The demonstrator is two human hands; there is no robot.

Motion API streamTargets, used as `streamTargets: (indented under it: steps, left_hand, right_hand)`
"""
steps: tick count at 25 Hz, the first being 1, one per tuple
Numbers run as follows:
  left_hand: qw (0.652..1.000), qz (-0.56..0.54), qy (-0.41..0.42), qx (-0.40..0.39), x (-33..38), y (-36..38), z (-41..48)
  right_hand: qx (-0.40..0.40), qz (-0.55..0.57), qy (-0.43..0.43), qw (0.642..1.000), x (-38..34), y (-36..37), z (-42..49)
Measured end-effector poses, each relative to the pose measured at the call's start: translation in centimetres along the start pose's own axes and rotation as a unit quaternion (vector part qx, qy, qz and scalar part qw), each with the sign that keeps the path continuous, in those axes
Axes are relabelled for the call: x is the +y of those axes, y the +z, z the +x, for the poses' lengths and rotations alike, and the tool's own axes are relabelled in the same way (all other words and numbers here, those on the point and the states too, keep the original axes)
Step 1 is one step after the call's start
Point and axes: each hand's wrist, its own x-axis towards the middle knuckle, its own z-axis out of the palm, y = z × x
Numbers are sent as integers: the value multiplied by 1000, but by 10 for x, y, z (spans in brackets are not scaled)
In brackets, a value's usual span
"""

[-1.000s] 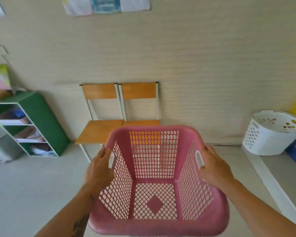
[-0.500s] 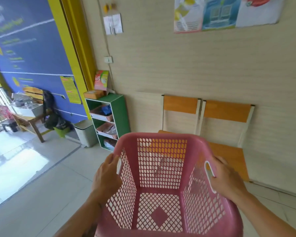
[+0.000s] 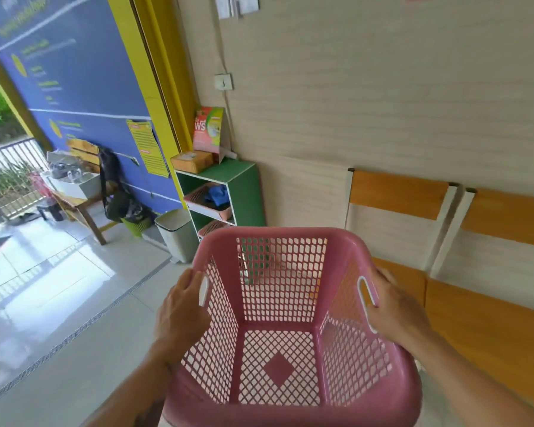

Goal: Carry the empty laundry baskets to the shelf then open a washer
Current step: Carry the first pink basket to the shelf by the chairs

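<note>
Hands: left hand [image 3: 182,309] and right hand [image 3: 392,309] are set well apart, each clamped on an opposite side rim of the pink laundry basket [image 3: 275,233], fingers curled over the edge beside a white-trimmed handle slot.
Basket: carried between the two hands and clear of the floor, its open mouth turned up to the camera; it is empty, with mesh walls and a lattice bottom that has a solid diamond at its centre.
Floor: pale tiles [image 3: 74,318] spread below and out past the left hand, bright with glare further off.
Shelf: a green shelf unit [image 3: 244,192] stands against the wall ahead of the hands, just past the basket's far rim; a pink tray [image 3: 198,198] with blue cloth sits on one level, and a brown box [image 3: 191,161] and a pink-and-green carton [image 3: 208,129] stand on top.
Bin: a white bin [image 3: 178,234] stands just beside the shelf unit, ahead of the left hand.
Chairs: two orange chairs [image 3: 398,192] with white frames line the beige wall [image 3: 383,103] ahead of and beside the right hand.
Far side: a blue panel [image 3: 74,72] framed in yellow rises beyond the left hand; below it, well away, a wooden worktop [image 3: 80,204] carries a white tub [image 3: 74,183].
</note>
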Motion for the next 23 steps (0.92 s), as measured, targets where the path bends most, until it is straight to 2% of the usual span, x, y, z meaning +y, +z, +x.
streamTargets:
  steps: [6,13,17,23]
  left_hand:
    - [1000,-14,1,-14,-72,59,144]
    - [989,-60,87,-105,-140,185,327]
    - [981,-59,95,-160,-158,268,401]
    - [970,-92,117,-191,-177,413,454]
  right_hand:
    - [-12,-26,22,999,-51,64,129]
    - [-41,-68,168,983,-75,178,253]
    - [-53,-73,242,966,-63,245,304]
    - [-54,-61,301,950,-2,374,364]
